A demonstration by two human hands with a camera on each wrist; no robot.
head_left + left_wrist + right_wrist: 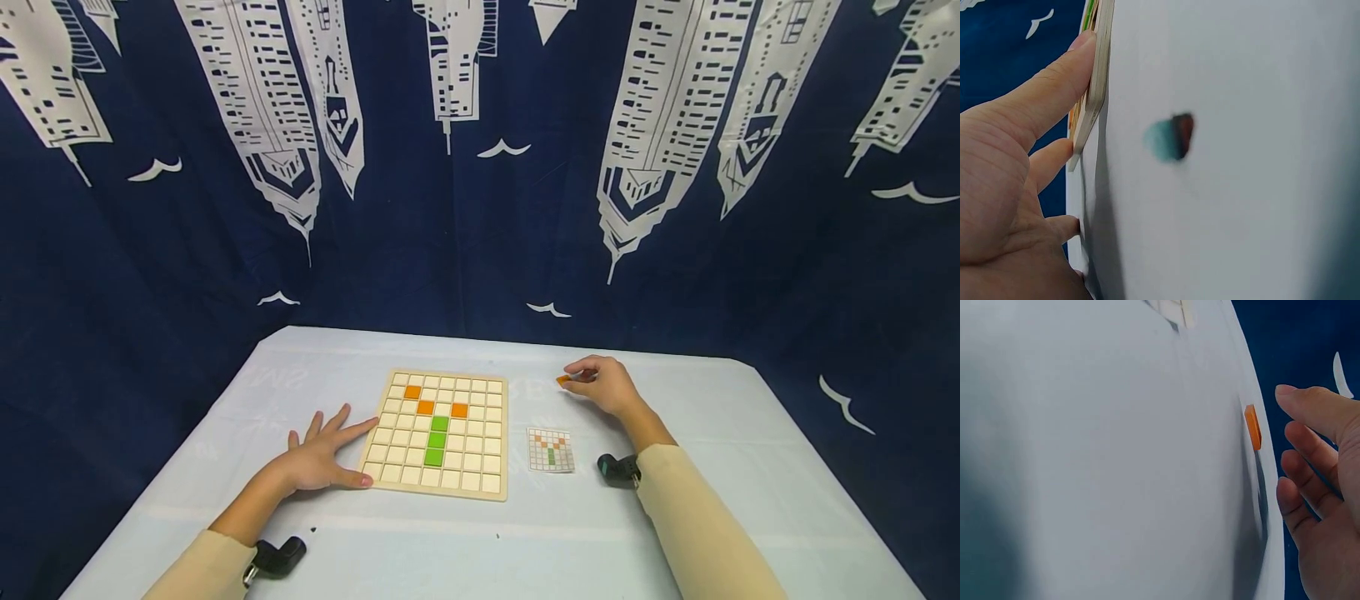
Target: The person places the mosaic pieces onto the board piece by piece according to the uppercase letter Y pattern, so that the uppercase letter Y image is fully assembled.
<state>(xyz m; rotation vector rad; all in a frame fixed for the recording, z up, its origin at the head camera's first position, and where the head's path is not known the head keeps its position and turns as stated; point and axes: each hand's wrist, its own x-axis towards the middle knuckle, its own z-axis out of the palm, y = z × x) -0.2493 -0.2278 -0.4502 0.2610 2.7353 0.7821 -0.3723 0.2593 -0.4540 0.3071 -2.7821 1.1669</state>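
Note:
A wooden grid board (507, 442) holds pale tiles, three orange tiles (459, 410) and a column of three green tiles (437, 440). Fingers spread, my left hand (318, 458) steadies its left side, the thumb at the near corner and the index fingertip on the edge. In the left wrist view the thumb presses the board's wooden side (1099, 81). Right of the board, my right hand (606, 387) hovers low, fingers loosely bent. A loose orange tile (1252, 427) lies just beyond its fingertips, with a gap to the thumb in the right wrist view.
A small pattern card (551, 450) printed with orange and green squares lies right of the board. Black wrist cameras (279, 557) are strapped at both cuffs. A dark blue curtain (465, 250) hangs behind the white table (420, 558).

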